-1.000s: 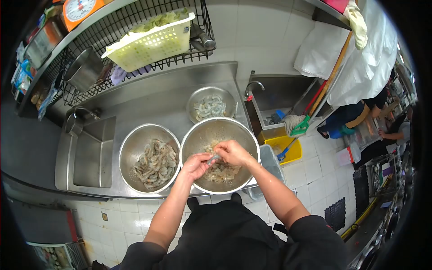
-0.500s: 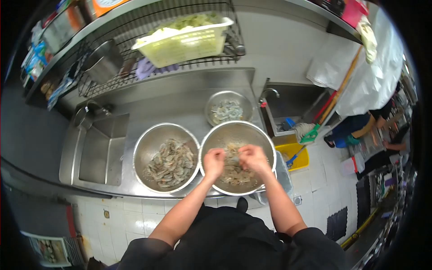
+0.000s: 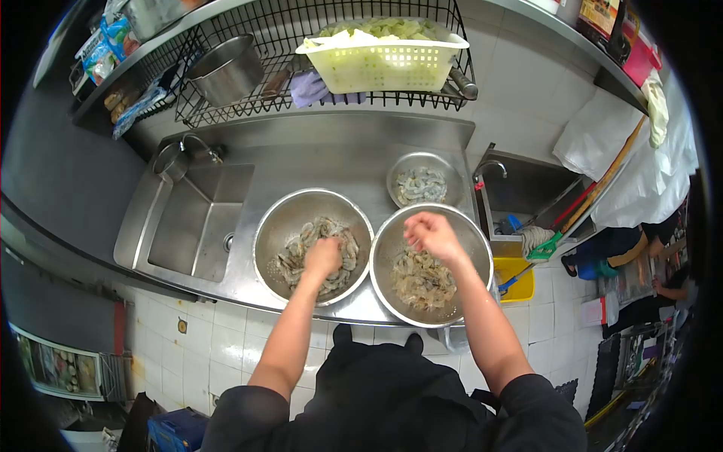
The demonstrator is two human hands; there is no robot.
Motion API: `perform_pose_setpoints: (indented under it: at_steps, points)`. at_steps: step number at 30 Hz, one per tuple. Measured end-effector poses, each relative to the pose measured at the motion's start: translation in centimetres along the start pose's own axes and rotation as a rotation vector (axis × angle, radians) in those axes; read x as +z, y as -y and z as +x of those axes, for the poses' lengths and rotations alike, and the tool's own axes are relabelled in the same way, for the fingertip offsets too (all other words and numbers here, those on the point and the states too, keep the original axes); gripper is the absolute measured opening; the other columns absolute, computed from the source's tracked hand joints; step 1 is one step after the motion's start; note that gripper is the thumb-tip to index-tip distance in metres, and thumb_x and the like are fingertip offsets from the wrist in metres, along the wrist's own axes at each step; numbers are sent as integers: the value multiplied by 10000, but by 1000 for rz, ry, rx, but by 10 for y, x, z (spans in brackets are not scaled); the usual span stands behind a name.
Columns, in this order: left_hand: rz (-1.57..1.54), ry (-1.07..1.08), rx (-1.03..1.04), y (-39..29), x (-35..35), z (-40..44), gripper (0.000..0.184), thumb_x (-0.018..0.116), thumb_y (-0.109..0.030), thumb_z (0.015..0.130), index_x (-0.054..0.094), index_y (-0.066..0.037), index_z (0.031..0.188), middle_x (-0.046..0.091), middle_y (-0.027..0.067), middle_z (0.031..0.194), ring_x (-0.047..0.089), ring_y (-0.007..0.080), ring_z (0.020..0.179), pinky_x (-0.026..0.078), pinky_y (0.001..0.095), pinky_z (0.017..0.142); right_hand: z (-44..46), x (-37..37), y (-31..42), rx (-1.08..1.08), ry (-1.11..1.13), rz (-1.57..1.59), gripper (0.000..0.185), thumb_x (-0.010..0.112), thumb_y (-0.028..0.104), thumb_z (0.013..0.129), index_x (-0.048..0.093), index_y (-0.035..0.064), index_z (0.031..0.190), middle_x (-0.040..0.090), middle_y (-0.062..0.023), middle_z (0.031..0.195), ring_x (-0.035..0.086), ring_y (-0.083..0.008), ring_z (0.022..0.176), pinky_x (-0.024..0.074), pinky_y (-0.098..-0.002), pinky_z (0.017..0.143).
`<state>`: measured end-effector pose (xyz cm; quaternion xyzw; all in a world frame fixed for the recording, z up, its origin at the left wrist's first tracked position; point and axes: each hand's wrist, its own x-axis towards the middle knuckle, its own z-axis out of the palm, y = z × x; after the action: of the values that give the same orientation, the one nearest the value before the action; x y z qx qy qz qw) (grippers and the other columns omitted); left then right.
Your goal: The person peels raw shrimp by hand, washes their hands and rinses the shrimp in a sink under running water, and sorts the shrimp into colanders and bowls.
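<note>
My left hand (image 3: 323, 256) is in shrimp (image 3: 295, 256), my right hand (image 3: 431, 232) above shells (image 3: 423, 285) — whether gripping, I can't tell. The steel counter (image 3: 301, 158) overlooks white floor tiles (image 3: 230, 343).

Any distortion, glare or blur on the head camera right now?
Head view: fisheye bends the counter edge and corners go black; head view: glare whitens patches of floor; head view: right hand looks slightly soft, perhaps motion blur, while shrimp below it are distinguishable.

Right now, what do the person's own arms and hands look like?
The left hand and right hand are ungloved, with nothing visibly worn on either wrist. Short black sleeves leave both forearms bare.
</note>
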<state>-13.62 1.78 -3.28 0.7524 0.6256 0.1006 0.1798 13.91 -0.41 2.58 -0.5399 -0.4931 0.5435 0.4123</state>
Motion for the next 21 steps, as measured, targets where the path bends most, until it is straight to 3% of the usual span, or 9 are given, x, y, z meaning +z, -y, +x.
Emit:
perform_pose_setpoints:
  at_steps: [1,3,7,8,10,12,17,19,21]
  points:
    - [236,184,-19,19,3,-1,170,562,-59,775,699,-25,869,688,197,898,678,352,857,547,440,745,-4,10,-6,12,46,-120,186,528,138,926,620,-2,1007,675,-93,845,630,-153,698,509,-286,588]
    - [342,166,-1,38,18,-5,182,564,-73,786,695,-60,911,680,206,945,669,362,870,534,463,785,-12,26,-18,-54,108,-178,188,544,151,915,625,-3,987,677,-102,826,633,-178,696,507,-308,608]
    - [368,182,78,51,22,-6,196,553,-72,783,693,-54,920,670,230,936,664,375,870,531,463,782,-26,46,-11,-259,213,-489,197,567,168,890,631,-10,945,666,-152,778,644,-277,718,501,-384,677]
    - [246,120,48,52,17,-5,195,555,-67,777,689,-52,918,668,234,928,661,384,863,526,471,783,-31,50,-5,-281,207,-513,193,568,169,879,630,-5,938,654,-191,786,643,-349,745,496,-425,690]
    - [6,49,25,53,7,-6,195,549,-69,774,672,-36,921,659,247,907,644,416,858,508,493,793,-32,55,-3,-296,207,-537,192,562,167,882,630,-6,934,655,-198,790,643,-366,758,495,-439,693]
    - [122,151,48,50,2,-13,205,550,-72,774,671,-33,934,659,248,912,642,416,863,502,493,808,-34,58,-1,-320,229,-561,188,553,168,889,623,-4,914,656,-212,790,637,-403,766,492,-474,704]
    - [332,278,39,59,11,-15,232,554,-65,777,667,-22,975,659,247,929,641,405,881,500,474,823,-36,62,-6,-336,289,-690,173,547,161,892,606,1,916,655,-215,838,632,-405,820,494,-486,739]
    - [190,194,84,53,4,-16,181,566,-36,786,678,-7,925,667,245,862,659,380,865,523,454,782,-39,63,-14,-307,325,-708,172,544,163,893,595,4,940,653,-217,874,628,-403,862,493,-488,760]
    - [42,168,109,41,-14,-16,177,570,-65,821,662,7,954,673,221,844,667,353,827,523,417,759,-37,65,-25,-515,168,-744,205,542,175,896,558,13,1020,627,-211,967,596,-384,964,476,-472,827]
